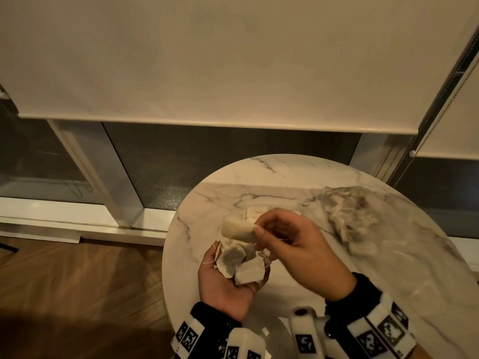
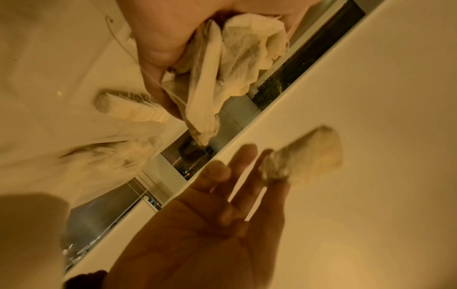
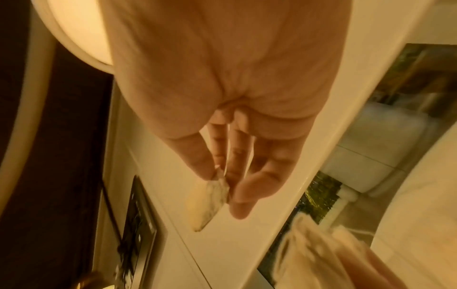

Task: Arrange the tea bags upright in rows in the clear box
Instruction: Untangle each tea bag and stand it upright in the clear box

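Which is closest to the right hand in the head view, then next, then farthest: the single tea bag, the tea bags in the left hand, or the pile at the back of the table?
1. Single tea bag: pinched in the right hand fingers, to their left.
2. Tea bags in the left hand: just below.
3. Pile: far right of the table.

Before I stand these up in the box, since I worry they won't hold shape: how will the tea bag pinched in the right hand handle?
Probably floppy: the tea bag looks soft and curled where the right hand pinches one end. Likely very light, since a fingertip pinch carries it. The bunch in the left hand lies crumpled with loose strings, so they may snag and slump rather than stand alone.
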Demonstrator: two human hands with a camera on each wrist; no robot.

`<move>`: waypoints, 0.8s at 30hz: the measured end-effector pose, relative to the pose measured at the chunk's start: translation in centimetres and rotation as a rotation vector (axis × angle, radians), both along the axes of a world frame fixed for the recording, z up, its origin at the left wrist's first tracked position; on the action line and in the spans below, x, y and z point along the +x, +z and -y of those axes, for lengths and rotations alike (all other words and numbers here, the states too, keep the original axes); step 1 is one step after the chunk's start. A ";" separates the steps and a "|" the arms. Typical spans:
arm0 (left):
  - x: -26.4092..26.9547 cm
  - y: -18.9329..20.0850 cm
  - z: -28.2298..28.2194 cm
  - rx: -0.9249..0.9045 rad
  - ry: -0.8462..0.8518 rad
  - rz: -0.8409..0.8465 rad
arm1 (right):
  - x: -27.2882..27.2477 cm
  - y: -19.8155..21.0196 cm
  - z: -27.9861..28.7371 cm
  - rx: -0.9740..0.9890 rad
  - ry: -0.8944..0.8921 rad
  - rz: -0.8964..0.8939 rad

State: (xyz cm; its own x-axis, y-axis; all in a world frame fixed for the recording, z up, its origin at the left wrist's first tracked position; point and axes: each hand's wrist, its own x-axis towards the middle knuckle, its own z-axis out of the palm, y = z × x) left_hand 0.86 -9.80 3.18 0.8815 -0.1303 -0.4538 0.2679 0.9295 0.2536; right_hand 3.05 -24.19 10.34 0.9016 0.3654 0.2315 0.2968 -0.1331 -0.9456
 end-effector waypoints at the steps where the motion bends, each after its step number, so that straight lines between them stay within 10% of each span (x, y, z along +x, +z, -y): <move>1: 0.1 -0.3 -0.1 -0.013 -0.010 -0.005 | 0.2 0.2 0.5 0.086 -0.009 -0.060; 12: 0.2 -0.8 -0.4 -0.037 0.004 -0.022 | 2.3 -0.5 5.6 0.250 -0.195 -0.231; 24: 0.6 -1.3 -1.1 0.001 0.027 -0.011 | 6.5 -5.1 9.4 -0.616 -0.460 0.048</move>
State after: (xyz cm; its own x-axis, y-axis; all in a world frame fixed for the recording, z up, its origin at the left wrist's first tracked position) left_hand 1.45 -8.73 1.90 0.8797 -0.1063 -0.4635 0.2456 0.9362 0.2514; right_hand 9.56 -33.54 5.22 0.9881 0.0317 0.1507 0.1230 -0.7512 -0.6485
